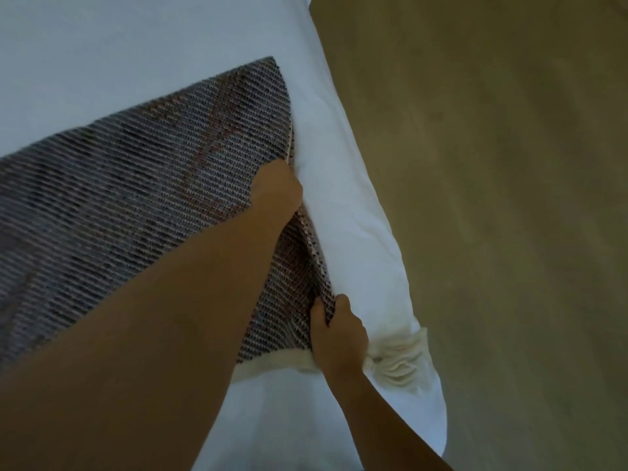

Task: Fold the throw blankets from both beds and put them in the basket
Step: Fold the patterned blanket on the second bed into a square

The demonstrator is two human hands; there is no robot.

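Fingers (pixel 316 312) clenched on the grey-brown woven throw blanket (pixel 136 185): your right hand (pixel 338 329) at its fringed corner, left hand (pixel 277 185) mid-frame. Likely keeps that edge straight for folding.

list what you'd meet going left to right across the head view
blanket → left hand → right hand → fringe → floor; the bed runs under most of these, so it is left out
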